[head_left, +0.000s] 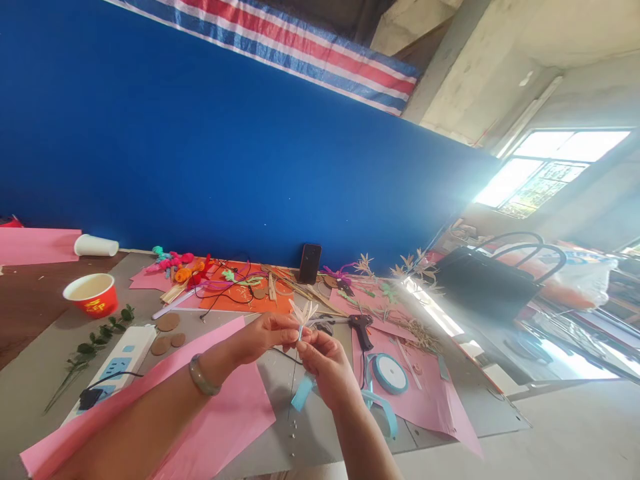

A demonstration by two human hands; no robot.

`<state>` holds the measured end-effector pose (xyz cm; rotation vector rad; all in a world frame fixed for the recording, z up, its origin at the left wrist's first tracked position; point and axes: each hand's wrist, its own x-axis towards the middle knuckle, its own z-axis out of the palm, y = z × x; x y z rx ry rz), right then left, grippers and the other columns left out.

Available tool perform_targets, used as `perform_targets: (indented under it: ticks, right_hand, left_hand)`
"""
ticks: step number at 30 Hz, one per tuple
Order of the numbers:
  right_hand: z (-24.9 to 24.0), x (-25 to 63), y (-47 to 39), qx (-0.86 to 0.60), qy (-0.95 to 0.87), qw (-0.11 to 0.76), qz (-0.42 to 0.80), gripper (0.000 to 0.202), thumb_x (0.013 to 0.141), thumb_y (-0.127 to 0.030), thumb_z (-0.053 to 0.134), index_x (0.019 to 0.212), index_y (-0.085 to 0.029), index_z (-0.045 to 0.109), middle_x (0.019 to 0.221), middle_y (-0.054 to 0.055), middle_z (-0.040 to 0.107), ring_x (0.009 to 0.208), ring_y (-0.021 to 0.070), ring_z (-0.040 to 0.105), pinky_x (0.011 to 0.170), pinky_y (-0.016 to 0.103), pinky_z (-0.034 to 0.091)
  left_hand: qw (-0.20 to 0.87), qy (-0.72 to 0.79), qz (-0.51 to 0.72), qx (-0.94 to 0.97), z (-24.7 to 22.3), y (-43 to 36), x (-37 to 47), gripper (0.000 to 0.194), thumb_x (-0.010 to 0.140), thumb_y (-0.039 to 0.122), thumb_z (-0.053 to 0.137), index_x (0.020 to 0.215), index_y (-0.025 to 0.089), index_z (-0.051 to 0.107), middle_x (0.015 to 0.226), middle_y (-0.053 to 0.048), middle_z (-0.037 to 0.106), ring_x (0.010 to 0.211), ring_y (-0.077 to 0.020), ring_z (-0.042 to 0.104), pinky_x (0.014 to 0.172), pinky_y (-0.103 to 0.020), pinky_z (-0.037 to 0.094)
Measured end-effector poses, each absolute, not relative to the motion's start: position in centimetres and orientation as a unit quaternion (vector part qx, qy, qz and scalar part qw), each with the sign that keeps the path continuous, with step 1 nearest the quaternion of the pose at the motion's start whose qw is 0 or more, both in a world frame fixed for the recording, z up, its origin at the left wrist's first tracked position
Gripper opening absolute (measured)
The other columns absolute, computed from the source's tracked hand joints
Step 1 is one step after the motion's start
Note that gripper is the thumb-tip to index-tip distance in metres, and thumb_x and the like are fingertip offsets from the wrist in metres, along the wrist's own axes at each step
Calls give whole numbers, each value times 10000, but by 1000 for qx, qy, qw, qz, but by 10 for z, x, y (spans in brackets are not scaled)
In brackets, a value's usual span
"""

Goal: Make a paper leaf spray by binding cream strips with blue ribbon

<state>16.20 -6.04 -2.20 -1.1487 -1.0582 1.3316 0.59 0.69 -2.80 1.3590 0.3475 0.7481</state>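
Note:
Between my two hands stands a pale, narrow-petalled flower (303, 310) with a thin dark stem (293, 390) pointing down. My left hand (270, 335), a bangle on its wrist, is closed in a pinch at the flower's base. From the other side my right hand (327, 367) pinches the same spot, fingers closed just below the petals. A strip of light blue ribbon (303, 392) hangs beneath the fingers, beside the stem; a bit of blue shows at the base. The fingertips partly hide how the ribbon meets the stem.
Right of my hands are a ribbon spool (390, 373) and a black glue gun (362, 330) on pink paper (435, 407). At left lie a power strip (117, 363), a green sprig (100, 337) and a red paper cup (93, 297). A phone (310, 263) leans against the blue board (240, 147).

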Motion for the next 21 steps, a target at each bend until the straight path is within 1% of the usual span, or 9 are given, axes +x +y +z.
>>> perform_targets:
  ticks: [2,6,9,12,15,18,19,21]
  right_hand:
    - [-25,162,-60,-471,-436,520,563,325,646,-411,760,636,-159,556,527,-50,481,438,46,246,442,223,150]
    - [-26,160,-60,-488,-423,524,556,345,627,-435,767,646,-164,555,516,-58,466,426,46,256,439,222,150]
    - [-24,157,-60,-517,-428,520,528,363,607,-460,772,667,-164,570,528,-48,486,437,55,289,438,218,171]
    - [-23,155,-59,-536,-444,518,497,349,619,-457,767,679,-167,582,530,-44,491,457,67,309,444,219,203]
    - [-24,154,-58,-538,-462,522,474,325,644,-436,757,662,-168,573,548,-39,494,497,80,350,473,223,258]
    - [-26,155,-56,-532,-484,521,459,338,616,-433,775,671,-165,578,615,-16,540,572,107,430,529,231,329]
    - [-27,156,-56,-533,-489,518,456,345,611,-442,776,684,-163,586,634,-9,552,585,113,443,537,234,339]
    - [-28,157,-56,-540,-491,510,456,353,643,-475,744,696,-160,593,631,-6,551,563,106,429,520,230,326]
  left_hand:
    - [696,150,348,610,-32,8,8,312,754,429,668,763,121,712,724,-24,520,627,-97,434,602,-249,353]
    - [676,177,376,609,-37,10,10,301,736,429,691,740,130,717,764,-35,547,648,-101,444,610,-243,373]
    - [646,200,401,618,-36,10,9,275,725,407,706,723,132,699,786,-40,560,704,-122,488,661,-252,405]
    - [584,222,419,658,-30,8,8,236,746,362,687,689,133,669,776,-38,557,761,-144,521,721,-271,414]
    - [509,254,421,706,-23,4,7,195,776,300,644,666,139,639,750,-29,542,738,-140,518,696,-264,403]
    - [448,295,419,733,-19,2,7,172,789,257,605,658,147,623,741,-28,545,718,-138,521,664,-257,393]
    - [433,305,419,738,-19,2,8,170,791,252,598,658,149,621,742,-30,550,715,-139,524,659,-256,393]
    - [410,315,421,745,-19,2,8,167,794,251,589,663,152,619,749,-32,562,715,-141,534,657,-256,398]
